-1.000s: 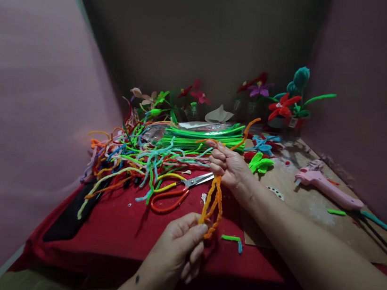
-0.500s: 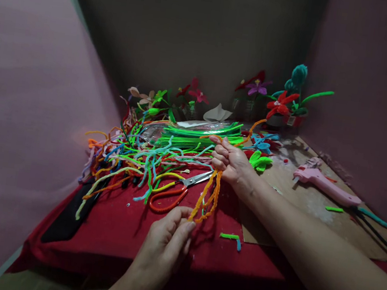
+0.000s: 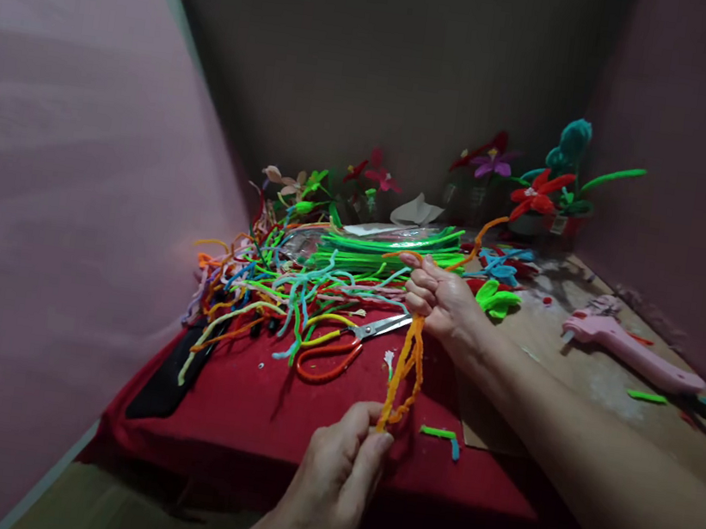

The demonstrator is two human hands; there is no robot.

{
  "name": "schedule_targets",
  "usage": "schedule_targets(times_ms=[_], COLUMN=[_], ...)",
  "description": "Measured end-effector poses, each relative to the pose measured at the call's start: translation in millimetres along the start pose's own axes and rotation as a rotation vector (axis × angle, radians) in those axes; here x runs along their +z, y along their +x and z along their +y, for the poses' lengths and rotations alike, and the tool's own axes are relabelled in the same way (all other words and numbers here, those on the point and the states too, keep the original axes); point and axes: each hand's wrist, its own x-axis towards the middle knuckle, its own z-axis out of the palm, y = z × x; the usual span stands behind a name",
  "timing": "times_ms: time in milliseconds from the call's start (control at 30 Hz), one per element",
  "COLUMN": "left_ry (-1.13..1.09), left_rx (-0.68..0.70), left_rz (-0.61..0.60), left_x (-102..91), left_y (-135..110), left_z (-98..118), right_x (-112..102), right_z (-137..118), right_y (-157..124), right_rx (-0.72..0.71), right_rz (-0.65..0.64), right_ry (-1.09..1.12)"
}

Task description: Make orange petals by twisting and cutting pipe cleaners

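Observation:
Orange pipe cleaners (image 3: 405, 367), bent into long narrow loops, hang between my two hands above the red cloth. My left hand (image 3: 339, 471) pinches their lower end between thumb and fingers. Higher up, my right hand (image 3: 440, 298) is closed in a fist round the upper part, and orange ends stick out above it. Scissors (image 3: 353, 338) with one yellow and one red-orange handle lie behind the loops, their blade tips close to my right hand. A heap of loose coloured pipe cleaners (image 3: 298, 283) spreads to the left of that hand.
A pink glue gun (image 3: 634, 349) rests on a brown board (image 3: 567, 414) at right. Pipe-cleaner flowers (image 3: 537, 193) stand at the back. A bundle of green pipe cleaners (image 3: 387, 252) lies in clear plastic. A black flat object (image 3: 164, 387) lies at left. Short green and blue pieces (image 3: 438, 434) lie in front.
The camera view has shifted, so the table appears further right. My left hand has drawn slightly lower, and the orange loops look narrower. Both hands keep their hold.

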Motion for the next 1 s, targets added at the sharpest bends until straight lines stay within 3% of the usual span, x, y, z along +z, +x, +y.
schedule_targets(times_ms=[200,367,600,1000], left_ry=[-0.407,-0.596,-0.645,-0.464], left_rx=[-0.105,-0.133,-0.152,-0.094], left_rz=[0.023,-0.051,-0.134,0.005], left_x=[-23.6,-34.8,-27.4,-20.8], left_y=[9,15,18,29], left_z=[4,1,-4,-1], right_x=[-8,-11,-15,-18], right_z=[5,5,5,9], right_y=[5,7,9,10], right_rx=[0.058,0.070,0.083,0.109], right_rz=[0.029,0.029,0.019,0.032], right_ry=[0.091,0.110,0.156,0.155])
